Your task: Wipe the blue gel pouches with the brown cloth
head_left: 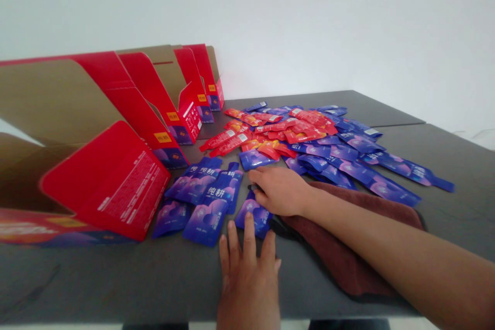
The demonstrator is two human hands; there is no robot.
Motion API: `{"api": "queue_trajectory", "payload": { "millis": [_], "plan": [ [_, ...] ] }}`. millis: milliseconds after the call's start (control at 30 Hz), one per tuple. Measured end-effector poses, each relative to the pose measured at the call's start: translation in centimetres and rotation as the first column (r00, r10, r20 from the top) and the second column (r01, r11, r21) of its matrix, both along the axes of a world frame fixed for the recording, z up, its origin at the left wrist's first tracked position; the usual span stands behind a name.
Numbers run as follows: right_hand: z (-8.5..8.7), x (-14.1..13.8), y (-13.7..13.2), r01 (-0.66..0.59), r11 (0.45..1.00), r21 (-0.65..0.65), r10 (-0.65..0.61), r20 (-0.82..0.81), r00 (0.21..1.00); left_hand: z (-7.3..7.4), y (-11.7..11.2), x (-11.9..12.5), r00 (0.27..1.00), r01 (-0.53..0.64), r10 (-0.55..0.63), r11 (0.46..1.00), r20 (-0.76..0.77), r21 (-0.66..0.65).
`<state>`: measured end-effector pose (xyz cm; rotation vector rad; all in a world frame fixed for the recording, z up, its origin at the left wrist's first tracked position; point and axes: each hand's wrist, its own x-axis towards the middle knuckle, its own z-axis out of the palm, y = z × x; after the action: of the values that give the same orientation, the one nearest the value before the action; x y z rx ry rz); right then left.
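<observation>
My left hand [247,268] lies flat on the dark table [116,278] near its front edge, fingers stretched out, fingertips touching a blue sachet [253,216]. My right hand [280,191] reaches across from the right and rests knuckles-up on that same sachet, fingers curled over its top end near a small dark cap. Several more blue sachets [209,196] lie just left of both hands. A large spread of red sachets [270,131] and blue sachets [348,162] covers the table behind my right hand.
An open red cardboard box [104,185] lies on its side at the left, with more open red boxes [185,108] standing in a row behind it. A dark red cloth [348,263] lies under my right forearm. A white wall stands behind.
</observation>
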<state>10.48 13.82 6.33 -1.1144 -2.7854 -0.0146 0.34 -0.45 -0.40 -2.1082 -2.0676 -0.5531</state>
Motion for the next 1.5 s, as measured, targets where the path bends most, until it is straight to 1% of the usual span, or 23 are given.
{"api": "queue_trajectory", "payload": {
  "millis": [67, 233, 400, 633, 733, 800, 867, 1033, 1133, 1200, 1300, 1500],
  "plan": [
    [0.02, 0.02, 0.04, -0.004, 1.000, -0.004, 0.004, 0.000, 1.000, -0.10, 0.01, -0.04, 1.000, 0.002, -0.002, 1.000, -0.006, 0.001],
    [0.34, 0.06, 0.11, -0.105, 0.994, -0.041, 0.104, -0.032, 0.994, 0.04, -0.03, -0.02, 1.000, -0.003, 0.003, 1.000, -0.001, -0.003],
    [0.37, 0.25, -0.03, -0.161, 0.984, -0.078, 0.158, -0.043, 0.987, 0.21, -0.03, 0.07, 1.000, -0.006, 0.006, 1.000, -0.004, 0.010],
    [0.27, 0.34, -0.14, -0.312, 0.940, -0.136, 0.296, -0.126, 0.947, 0.18, 0.03, 0.09, 1.000, -0.011, 0.011, 1.000, -0.009, 0.026],
    [0.40, 0.27, -0.26, -0.345, 0.925, -0.161, 0.326, -0.132, 0.936, 0.25, 0.02, 0.13, 1.000, -0.014, 0.015, 1.000, -0.002, 0.017],
    [0.48, 0.20, -0.37, -0.328, 0.931, -0.158, 0.312, -0.116, 0.943, 0.25, 0.01, 0.15, 1.000, -0.015, 0.015, 1.000, 0.002, 0.007],
    [0.50, 0.11, -0.44, -0.282, 0.950, -0.132, 0.271, -0.094, 0.958, 0.21, 0.02, 0.14, 1.000, -0.012, 0.012, 1.000, 0.002, -0.004],
    [0.20, -0.03, -0.19, -0.096, 0.995, -0.041, 0.094, -0.045, 0.995, 0.07, 0.02, 0.06, 1.000, -0.003, 0.003, 1.000, -0.002, 0.005],
    [-0.05, -0.02, 0.12, -0.003, 1.000, -0.021, 0.002, -0.017, 1.000, -0.02, 0.00, -0.02, 1.000, 0.008, -0.008, 1.000, -0.006, 0.005],
    [-0.11, -0.02, 0.25, 0.026, 0.999, -0.027, -0.026, -0.005, 1.000, -0.12, 0.01, -0.10, 1.000, 0.009, -0.009, 1.000, -0.007, -0.002],
    [-0.03, 0.00, 0.30, 0.004, 0.999, -0.039, -0.004, -0.004, 1.000, -0.30, 0.03, -0.26, 1.000, 0.019, -0.019, 1.000, -0.009, -0.009],
    [0.22, 0.16, 0.15, -0.145, 0.986, -0.085, 0.140, -0.060, 0.988, -0.34, 0.03, -0.18, 1.000, 0.010, -0.010, 1.000, 0.001, -0.004]
  ]
}}
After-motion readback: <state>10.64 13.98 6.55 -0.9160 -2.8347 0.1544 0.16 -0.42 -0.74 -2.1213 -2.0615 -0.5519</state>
